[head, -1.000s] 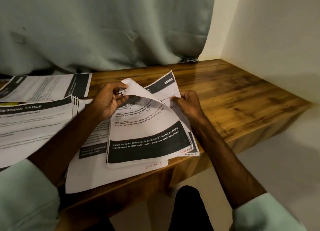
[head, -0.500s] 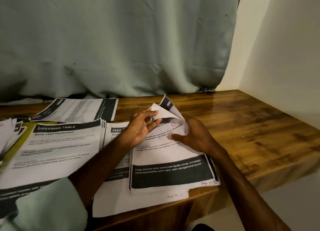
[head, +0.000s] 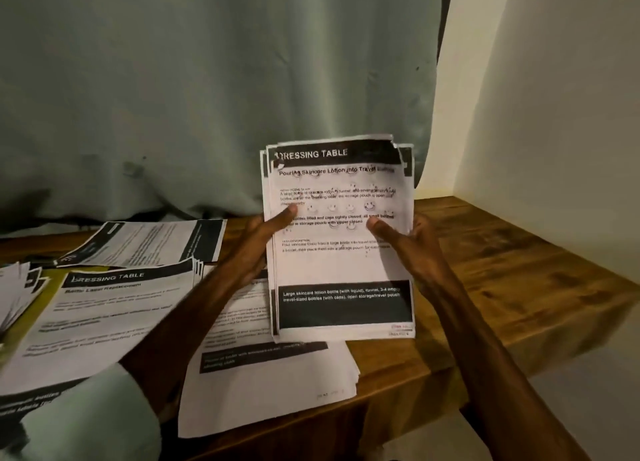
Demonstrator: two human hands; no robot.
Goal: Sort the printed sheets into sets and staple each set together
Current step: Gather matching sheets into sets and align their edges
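Pale green cloth of a sleeve (head: 86, 415) fills the lower left corner of the frame. Just past it, at the bottom middle, a flat pile (head: 266, 395) of printed sheets lies on the brown wooden desk (head: 512, 287). To its left lies a second pile (head: 104, 318) with "DRESSING TABLE" on its black top band. A fanned bunch (head: 15, 287) of sheets shows at the left edge. In the middle of the frame both hands hold up a set of sheets (head: 343, 263). It stands tall, with its printed side facing the camera. The left hand (head: 256, 249) grips its left edge, thumb on the front. The right hand (head: 412, 249) grips its right edge the same way. Further back on the left, a far sheet (head: 145, 242) lies flat. Behind the desk hangs a grey-green curtain (head: 207, 97), with a pale wall (head: 554, 97) at the upper right.
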